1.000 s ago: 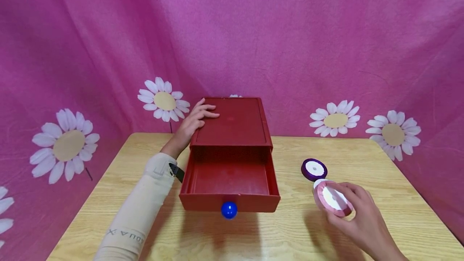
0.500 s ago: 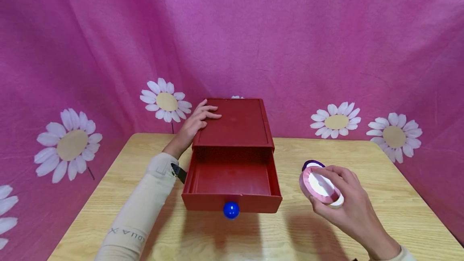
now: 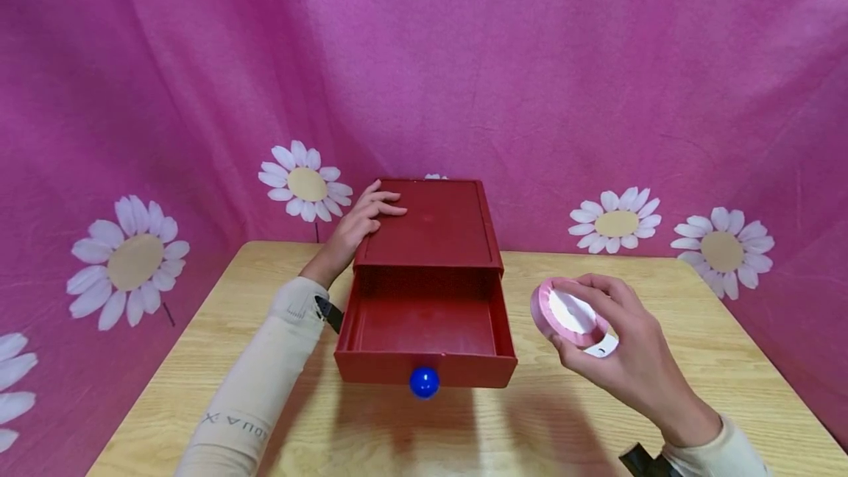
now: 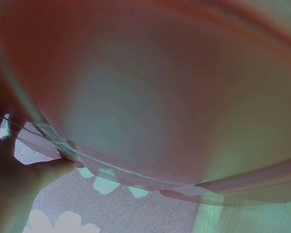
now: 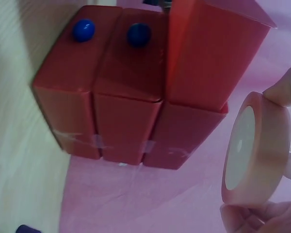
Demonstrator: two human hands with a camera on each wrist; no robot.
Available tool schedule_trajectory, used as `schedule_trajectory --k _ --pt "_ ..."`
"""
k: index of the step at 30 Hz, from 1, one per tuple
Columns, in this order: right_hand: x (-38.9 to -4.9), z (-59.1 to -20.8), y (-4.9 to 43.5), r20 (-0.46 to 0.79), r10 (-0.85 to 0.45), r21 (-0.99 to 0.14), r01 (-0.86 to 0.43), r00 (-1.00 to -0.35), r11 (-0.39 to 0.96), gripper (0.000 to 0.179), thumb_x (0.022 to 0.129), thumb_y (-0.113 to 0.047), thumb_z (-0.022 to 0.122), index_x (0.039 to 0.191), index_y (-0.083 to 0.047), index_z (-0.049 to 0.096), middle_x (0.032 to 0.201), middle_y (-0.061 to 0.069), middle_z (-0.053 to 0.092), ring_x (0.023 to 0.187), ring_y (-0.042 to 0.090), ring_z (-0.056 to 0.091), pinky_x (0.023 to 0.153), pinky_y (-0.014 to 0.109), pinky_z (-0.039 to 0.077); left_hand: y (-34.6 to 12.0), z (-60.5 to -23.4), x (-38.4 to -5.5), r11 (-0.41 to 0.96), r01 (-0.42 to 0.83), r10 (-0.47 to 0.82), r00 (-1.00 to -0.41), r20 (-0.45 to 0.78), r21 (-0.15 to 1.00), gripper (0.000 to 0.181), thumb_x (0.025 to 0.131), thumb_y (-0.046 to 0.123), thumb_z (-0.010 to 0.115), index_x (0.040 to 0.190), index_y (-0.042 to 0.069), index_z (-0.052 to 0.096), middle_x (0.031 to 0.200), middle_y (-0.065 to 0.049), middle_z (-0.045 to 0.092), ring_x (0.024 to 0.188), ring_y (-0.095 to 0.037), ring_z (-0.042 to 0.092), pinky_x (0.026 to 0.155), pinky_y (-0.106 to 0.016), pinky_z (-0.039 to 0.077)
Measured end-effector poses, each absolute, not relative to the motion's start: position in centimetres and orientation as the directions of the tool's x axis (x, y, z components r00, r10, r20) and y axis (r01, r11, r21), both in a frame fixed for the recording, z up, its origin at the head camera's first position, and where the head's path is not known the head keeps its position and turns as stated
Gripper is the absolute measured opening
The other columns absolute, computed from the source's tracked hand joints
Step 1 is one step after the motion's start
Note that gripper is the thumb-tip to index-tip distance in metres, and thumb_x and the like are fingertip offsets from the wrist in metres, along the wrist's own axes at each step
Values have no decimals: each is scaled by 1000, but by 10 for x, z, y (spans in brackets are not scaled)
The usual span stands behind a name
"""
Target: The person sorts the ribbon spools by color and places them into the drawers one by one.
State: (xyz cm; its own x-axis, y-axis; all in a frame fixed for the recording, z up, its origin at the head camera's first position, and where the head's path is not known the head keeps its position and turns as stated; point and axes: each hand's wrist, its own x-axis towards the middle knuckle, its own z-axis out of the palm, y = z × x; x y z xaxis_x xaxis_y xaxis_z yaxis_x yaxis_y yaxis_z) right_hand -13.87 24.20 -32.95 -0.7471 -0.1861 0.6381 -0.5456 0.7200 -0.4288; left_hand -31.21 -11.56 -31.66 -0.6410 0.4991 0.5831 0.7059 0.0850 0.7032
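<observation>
A red drawer unit [image 3: 427, 223] stands on the table, its top drawer [image 3: 424, 370] pulled out with nothing inside and a blue ball knob [image 3: 424, 383] on the front. My left hand [image 3: 354, 230] rests spread on the unit's top left edge. To the right of the drawer, my right hand [image 3: 626, 344] pinches a pink ribbon spool [image 3: 553, 308] by its rim, tilted above the table. A small white piece [image 3: 603, 347] shows just under the spool. In the right wrist view fingers [image 5: 287, 90] and thumb grip the spool's edge.
The right wrist view shows two lower drawers, shut, with blue knobs [image 5: 83, 30]. A dark purple spool [image 5: 28, 229] peeks in at its bottom left; in the head view my right hand and the pink spool hide it. A pink daisy curtain [image 3: 464, 94] hangs behind the wooden table [image 3: 530, 418].
My right hand has moved left and up with the pink spool, toward the drawer, covering the purple spool in the head view. The left hand stays on the unit.
</observation>
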Motion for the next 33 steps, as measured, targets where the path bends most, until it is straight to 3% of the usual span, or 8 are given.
schedule_trajectory --k 4,9,14,22,28,33 --pt "-145 -321 235 671 -233 -409 -613 -704 677 69 60 -8 85 125 -18 66 118 1 56 104 14 51 79 12 42 -115 -316 -313 84 714 497 -634 592 695 41 87 -8 33 117 -17 59 138 -34 41 144 -45 4 115 -52 0" --pt "-150 -311 221 719 -290 -373 -703 -631 605 65 60 -7 81 124 -14 67 118 3 57 103 14 53 69 13 46 -114 -316 -313 84 723 498 -627 599 686 41 86 -8 32 116 -18 58 136 -36 41 143 -47 6 115 -52 1" --pt "-153 -305 207 722 -324 -362 -733 -612 577 63 62 -9 80 124 -14 67 119 3 57 104 16 53 74 16 46 -114 -318 -315 76 720 494 -628 601 690 41 86 -9 32 116 -17 59 137 -35 41 144 -45 6 115 -52 1" --pt "-145 -285 174 757 -363 -335 -799 -544 499 60 58 -2 77 118 -6 68 112 10 59 100 20 55 76 17 46 -118 -342 -339 93 729 487 -628 607 679 43 89 1 34 120 -4 64 141 -19 45 147 -30 7 116 -46 2" --pt "-160 -297 168 728 -396 -363 -805 -559 469 62 61 -10 80 122 -14 67 121 4 58 109 18 52 84 22 47 -116 -320 -317 72 732 500 -615 610 678 41 86 -9 32 116 -17 59 137 -35 41 143 -46 5 115 -54 0" --pt "-165 -299 161 680 -445 -389 -801 -583 455 63 65 -15 80 126 -20 65 124 -1 56 112 15 51 82 30 52 -116 -315 -312 94 717 501 -633 590 691 41 86 -8 32 116 -17 58 137 -35 41 143 -46 5 115 -53 1"
